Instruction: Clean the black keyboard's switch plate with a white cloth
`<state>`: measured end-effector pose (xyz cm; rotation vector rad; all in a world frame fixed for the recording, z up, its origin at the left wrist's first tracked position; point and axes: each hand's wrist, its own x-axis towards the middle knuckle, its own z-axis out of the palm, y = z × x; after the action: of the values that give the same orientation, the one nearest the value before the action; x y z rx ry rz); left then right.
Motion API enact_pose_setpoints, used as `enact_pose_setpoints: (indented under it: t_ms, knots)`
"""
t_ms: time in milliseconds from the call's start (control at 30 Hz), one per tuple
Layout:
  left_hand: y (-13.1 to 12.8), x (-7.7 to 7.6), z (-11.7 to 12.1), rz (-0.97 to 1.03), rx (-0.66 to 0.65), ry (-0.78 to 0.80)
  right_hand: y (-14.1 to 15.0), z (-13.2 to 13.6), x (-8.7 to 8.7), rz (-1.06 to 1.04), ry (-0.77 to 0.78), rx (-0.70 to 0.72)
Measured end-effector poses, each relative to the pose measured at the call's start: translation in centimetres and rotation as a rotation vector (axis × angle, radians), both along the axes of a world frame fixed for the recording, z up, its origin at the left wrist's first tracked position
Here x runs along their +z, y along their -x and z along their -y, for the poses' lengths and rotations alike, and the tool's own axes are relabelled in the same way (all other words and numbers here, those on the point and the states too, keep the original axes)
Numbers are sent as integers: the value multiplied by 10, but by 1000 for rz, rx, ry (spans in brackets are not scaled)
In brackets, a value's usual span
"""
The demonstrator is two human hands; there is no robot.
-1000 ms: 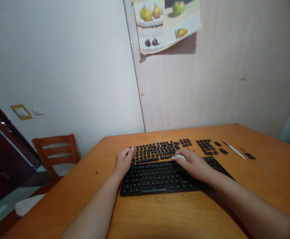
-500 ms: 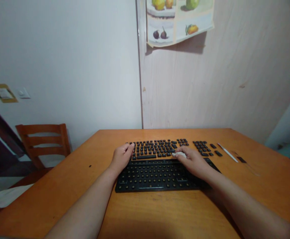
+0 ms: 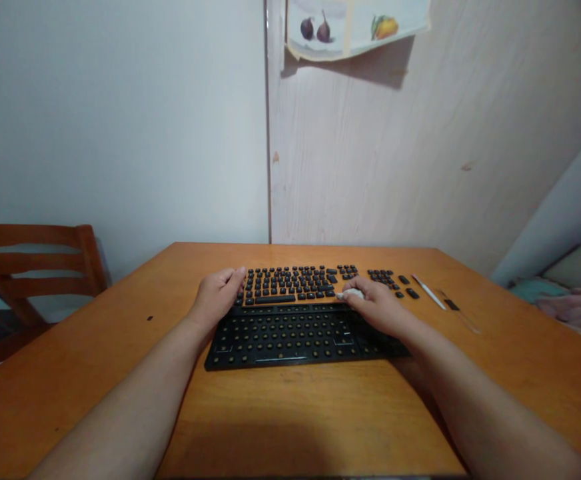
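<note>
A black keyboard base (image 3: pixel 290 337) with its keycaps off lies on the orange wooden table (image 3: pixel 300 413). Just behind it the removed black keycaps (image 3: pixel 290 283) are laid out in rows. My left hand (image 3: pixel 216 297) rests on the base's far left corner, fingers curled loosely against the edge. My right hand (image 3: pixel 376 308) lies over the base's right part, its fingers pinched on a small white wad (image 3: pixel 350 293) pressed at the base's far edge next to the keycaps.
A white stick-like tool (image 3: pixel 429 292) and a small dark piece (image 3: pixel 451 305) lie right of the keycaps. A wooden chair (image 3: pixel 30 267) stands at the table's left. A fruit poster (image 3: pixel 355 27) hangs on the wall behind. Bedding (image 3: pixel 565 300) shows at far right.
The view has swung rightward and down, so the keyboard sits more to the left. Both hands keep their places on the keyboard base.
</note>
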<state>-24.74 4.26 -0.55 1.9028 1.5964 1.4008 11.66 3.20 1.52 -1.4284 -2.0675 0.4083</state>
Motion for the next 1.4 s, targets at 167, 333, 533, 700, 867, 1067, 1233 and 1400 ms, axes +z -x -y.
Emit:
enact_pose_setpoints:
  t_ms: [167,333,533,700,867,1067,1233,1400]
  knots:
    - [3,-4,-4,-20,-13,10,-7,-1,4,40,13,24]
    - [4,-4,-5,-73,-31,57,-12,-3,-4,85,114,138]
    - [2,-1,-3,-249,-105,84,-4,-3,-11,107,144,213]
    - [-3,3,-1,-413,-154,77,5,6,-3,217,124,239]
    - [-6,5,2,-524,-183,100,4,13,7,368,101,223]
    - [-8,3,3,-539,-214,107,4,16,13,337,103,149]
    - [-10,5,6,-508,-232,118,10,20,13,410,118,156]
    - [-10,5,4,-490,-238,126,11,22,14,442,138,187]
